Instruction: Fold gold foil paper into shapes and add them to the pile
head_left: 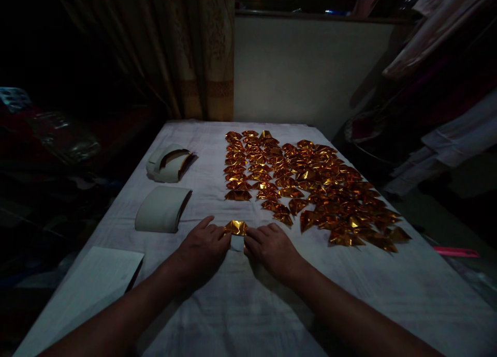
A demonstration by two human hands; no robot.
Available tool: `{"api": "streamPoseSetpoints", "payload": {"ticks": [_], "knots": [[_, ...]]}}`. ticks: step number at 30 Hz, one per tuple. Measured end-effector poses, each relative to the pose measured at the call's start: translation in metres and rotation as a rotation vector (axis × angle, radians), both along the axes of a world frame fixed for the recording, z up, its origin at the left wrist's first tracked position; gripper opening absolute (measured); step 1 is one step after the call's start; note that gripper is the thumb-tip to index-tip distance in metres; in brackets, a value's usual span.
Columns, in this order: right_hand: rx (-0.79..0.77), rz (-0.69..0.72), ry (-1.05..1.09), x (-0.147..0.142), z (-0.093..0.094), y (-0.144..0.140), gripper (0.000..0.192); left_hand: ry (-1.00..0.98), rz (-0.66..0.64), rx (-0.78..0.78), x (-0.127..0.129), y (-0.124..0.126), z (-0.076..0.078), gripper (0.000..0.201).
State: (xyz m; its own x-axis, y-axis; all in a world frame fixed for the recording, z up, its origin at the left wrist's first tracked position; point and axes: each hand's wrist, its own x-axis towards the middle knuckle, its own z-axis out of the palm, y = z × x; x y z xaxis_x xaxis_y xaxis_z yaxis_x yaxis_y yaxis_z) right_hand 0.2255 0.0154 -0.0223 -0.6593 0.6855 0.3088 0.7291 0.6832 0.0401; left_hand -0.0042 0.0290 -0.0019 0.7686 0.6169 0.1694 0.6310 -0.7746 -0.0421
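A small piece of gold foil paper (236,227) lies on the white cloth-covered table (248,305), with a white underside showing just below it. My left hand (202,248) presses its left side with the fingertips. My right hand (272,247) holds its right side the same way. Beyond my hands, several folded gold foil pieces (303,183) are spread out, in neat columns on the left and a looser heap to the right.
Two curved white cardboard pieces (163,208) (169,163) lie at the left of the table. A white sheet of paper (99,274) sits at the near left edge. A curtain (202,51) and a wall stand behind; hanging clothes are at the right.
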Motion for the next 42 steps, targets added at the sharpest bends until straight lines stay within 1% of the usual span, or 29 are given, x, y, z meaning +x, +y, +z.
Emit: {"api": "streamPoseSetpoints", "payload": {"ticks": [2,4,7,11,15,17,20,23,26,29,31,35,38,42], "knots": [[0.056,0.033,-0.017,-0.001,-0.002,0.001,0.007,0.053,-0.050,0.076,0.002,0.000,-0.003,0.020],[0.097,0.051,-0.011,-0.002,-0.003,0.001,0.009,0.086,-0.082,0.141,0.004,-0.001,-0.006,0.020],[0.108,0.053,0.019,-0.002,-0.005,0.000,0.012,0.098,-0.085,0.155,0.006,0.000,-0.007,0.019],[0.058,0.023,0.046,0.000,-0.005,-0.001,0.013,0.121,-0.092,0.137,0.009,0.006,-0.001,0.020],[-0.043,-0.022,0.087,0.001,-0.003,-0.001,0.012,0.171,-0.111,0.126,0.008,0.013,0.009,0.018],[-0.096,-0.038,0.083,0.000,0.000,-0.002,0.016,0.180,-0.117,0.107,0.006,0.015,0.012,0.019],[-0.147,-0.042,0.001,-0.004,0.007,-0.001,0.022,0.180,-0.130,0.100,0.005,0.017,0.011,0.019],[-0.159,-0.039,-0.098,-0.010,0.013,0.002,0.019,0.163,-0.152,0.131,0.009,0.018,0.007,0.019],[-0.126,-0.039,-0.121,-0.014,0.011,0.003,0.015,0.152,-0.155,0.162,0.013,0.020,0.004,0.020],[-0.059,-0.055,-0.041,-0.013,0.002,0.000,0.010,0.121,-0.099,0.154,0.011,0.017,0.003,0.018],[-0.019,-0.074,0.047,-0.010,-0.006,-0.003,0.008,0.063,-0.048,0.129,0.007,0.014,0.002,0.018],[0.044,-0.095,0.256,-0.004,-0.019,-0.007,0.017,-0.100,0.042,0.059,-0.001,0.005,0.000,0.016],[0.011,-0.096,0.370,0.000,-0.022,-0.008,0.018,-0.206,0.114,0.004,-0.002,0.000,-0.004,0.018],[-0.105,-0.151,0.439,0.003,-0.021,-0.008,0.014,-0.311,0.214,-0.061,0.000,-0.004,-0.012,0.013]]}}
